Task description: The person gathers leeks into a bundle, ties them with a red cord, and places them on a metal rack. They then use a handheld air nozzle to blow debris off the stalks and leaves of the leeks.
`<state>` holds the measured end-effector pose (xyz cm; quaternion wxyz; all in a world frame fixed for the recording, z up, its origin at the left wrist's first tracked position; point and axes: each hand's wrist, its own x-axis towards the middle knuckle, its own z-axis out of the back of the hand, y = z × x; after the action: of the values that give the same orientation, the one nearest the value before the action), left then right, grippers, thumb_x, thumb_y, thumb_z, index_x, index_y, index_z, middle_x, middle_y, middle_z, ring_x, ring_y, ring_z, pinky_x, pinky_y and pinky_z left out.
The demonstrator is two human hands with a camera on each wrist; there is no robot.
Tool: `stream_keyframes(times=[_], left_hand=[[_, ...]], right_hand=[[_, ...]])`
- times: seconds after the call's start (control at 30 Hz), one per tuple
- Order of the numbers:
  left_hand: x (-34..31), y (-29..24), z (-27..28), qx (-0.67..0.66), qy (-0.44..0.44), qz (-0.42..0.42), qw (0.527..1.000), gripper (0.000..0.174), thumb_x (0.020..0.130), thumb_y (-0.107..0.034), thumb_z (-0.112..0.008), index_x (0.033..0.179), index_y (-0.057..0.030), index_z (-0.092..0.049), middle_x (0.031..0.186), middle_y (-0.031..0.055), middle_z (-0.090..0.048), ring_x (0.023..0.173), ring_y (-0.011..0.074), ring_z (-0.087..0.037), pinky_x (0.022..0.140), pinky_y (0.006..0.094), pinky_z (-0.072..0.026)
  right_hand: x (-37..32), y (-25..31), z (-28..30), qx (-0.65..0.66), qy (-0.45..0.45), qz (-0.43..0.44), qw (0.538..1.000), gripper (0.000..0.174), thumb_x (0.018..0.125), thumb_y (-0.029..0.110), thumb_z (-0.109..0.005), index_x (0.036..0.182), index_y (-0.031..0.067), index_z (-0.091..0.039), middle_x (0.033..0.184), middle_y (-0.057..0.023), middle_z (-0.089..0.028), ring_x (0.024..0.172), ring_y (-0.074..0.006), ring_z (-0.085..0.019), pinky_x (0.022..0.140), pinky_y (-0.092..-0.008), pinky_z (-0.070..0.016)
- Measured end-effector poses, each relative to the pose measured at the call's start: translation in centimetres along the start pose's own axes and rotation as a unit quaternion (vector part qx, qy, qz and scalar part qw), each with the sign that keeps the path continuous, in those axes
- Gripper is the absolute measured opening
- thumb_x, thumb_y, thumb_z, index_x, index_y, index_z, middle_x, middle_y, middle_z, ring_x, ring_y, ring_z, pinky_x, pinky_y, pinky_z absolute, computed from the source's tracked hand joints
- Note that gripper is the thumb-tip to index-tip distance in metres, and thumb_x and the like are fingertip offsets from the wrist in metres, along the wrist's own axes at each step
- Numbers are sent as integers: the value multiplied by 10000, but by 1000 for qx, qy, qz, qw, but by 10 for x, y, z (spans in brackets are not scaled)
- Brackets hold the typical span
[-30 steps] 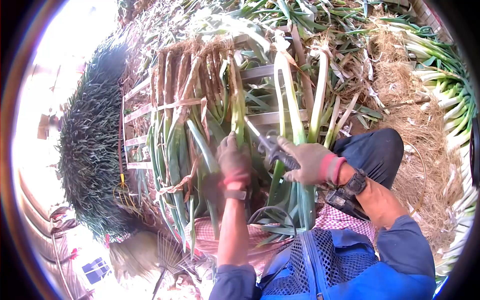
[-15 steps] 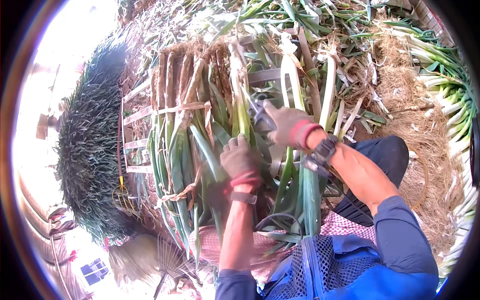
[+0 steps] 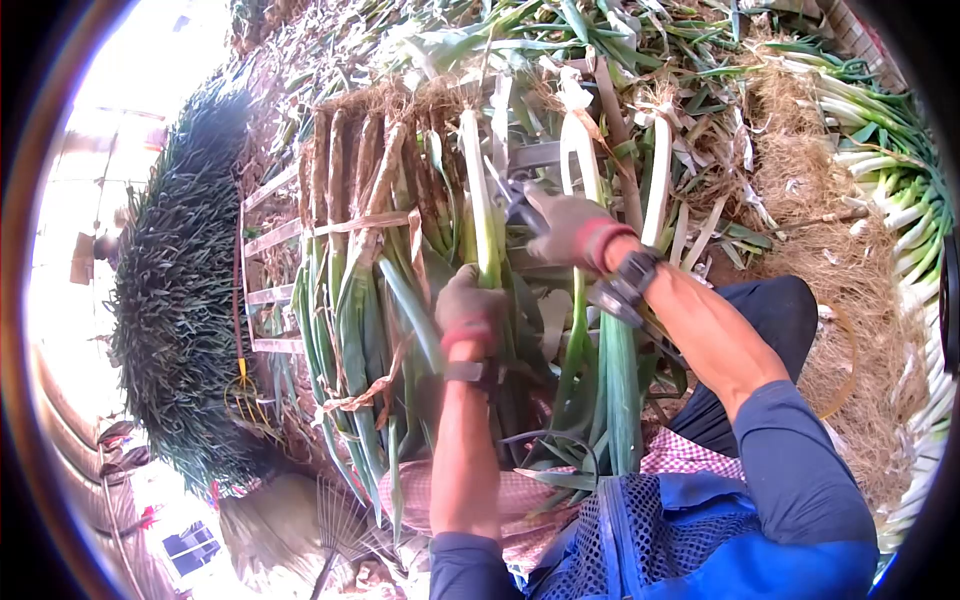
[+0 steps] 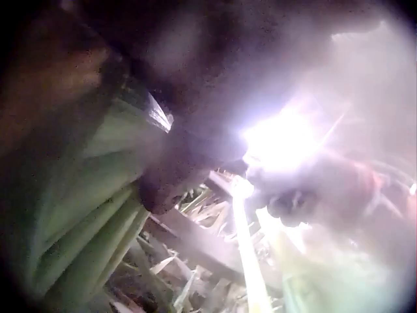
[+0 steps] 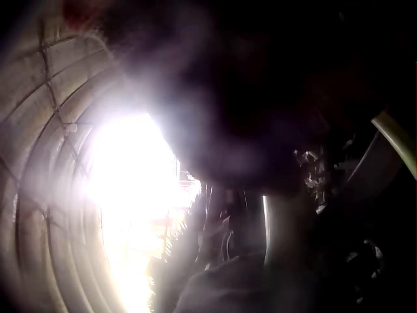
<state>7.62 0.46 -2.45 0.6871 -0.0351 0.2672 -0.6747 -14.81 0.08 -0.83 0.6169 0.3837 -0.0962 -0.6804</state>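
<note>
A leek with a white stalk [image 3: 480, 190] stands roots-up in the head view, and the gloved left hand [image 3: 468, 312] grips it low, where it turns green. Just right of that stalk, the gloved right hand [image 3: 573, 232] holds a dark-handled tool [image 3: 517, 205], its thin tip angled toward the stalk. Tied leeks with brown, dirty stalks [image 3: 340, 185] lie left of the left hand. Peeled leeks [image 3: 658, 175] lie beyond the right hand. Both wrist views are largely glare and shadow; the left one shows green leaves [image 4: 98, 215] beside dark glove fingers.
Beneath the leeks is a slatted rack [image 3: 275, 238]. A tall pile of green leaves [image 3: 185, 290] rises at the left. Roots and straw [image 3: 800, 180] cover the ground at right, beside a row of white leeks [image 3: 905, 215]. The person's bent dark knee [image 3: 775, 310] is near the right arm.
The stalk between the hands has turned from brownish to clean white. The right hand and tool have moved up and left from a second ago; the left hand still grips low.
</note>
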Motion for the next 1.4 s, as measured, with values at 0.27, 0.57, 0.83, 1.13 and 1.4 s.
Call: stream_keyframes(times=[0.27, 0.57, 0.83, 1.13, 1.4], left_hand=[[-3, -27, 48, -258, 109, 2, 960, 331, 779, -3, -855, 1106, 17, -803, 917, 63, -792, 765, 129, -719, 725, 288, -595], [10, 6, 11, -149, 127, -56, 979, 319, 862, -101, -848, 1147, 31, -793, 968, 81, -813, 838, 169, -734, 764, 321, -574], [-18, 1, 10, 9, 113, -22, 993, 417, 887, -256, -847, 1202, 5, -766, 1057, 162, -817, 959, 275, -788, 861, 381, -593], [-21, -4, -15, 226, 34, -80, 970, 288, 796, -355, -825, 943, -109, -799, 944, 179, -793, 921, 392, -774, 815, 447, -613], [-100, -34, -67, 168, 7, -244, 955, 175, 793, -318, -755, 812, -145, -772, 833, 129, -786, 829, 356, -767, 767, 493, -558]], right_hand=[[-158, -6, -4, 12, 86, 50, 995, 987, 903, 389, -776, 1696, 80, -276, 1189, -249, -697, 1084, -418, -712, 959, -481, -546], [-211, -31, -13, 15, 3, 34, 999, 978, 876, 368, -794, 1681, 86, -316, 1196, -263, -685, 1126, -442, -685, 994, -508, -535], [-207, -21, -22, 48, 95, 35, 994, 976, 882, 392, -791, 1668, 46, -327, 1146, -279, -709, 1105, -449, -702, 979, -508, -533], [-204, -18, -10, 19, 67, -1, 998, 994, 890, 399, -775, 1692, 64, -290, 1183, -289, -689, 1121, -456, -691, 1016, -503, -515], [-195, -26, 0, 21, 23, 10, 999, 1011, 868, 423, -796, 1684, 79, -308, 1174, -289, -701, 1102, -463, -700, 1002, -509, -536]])
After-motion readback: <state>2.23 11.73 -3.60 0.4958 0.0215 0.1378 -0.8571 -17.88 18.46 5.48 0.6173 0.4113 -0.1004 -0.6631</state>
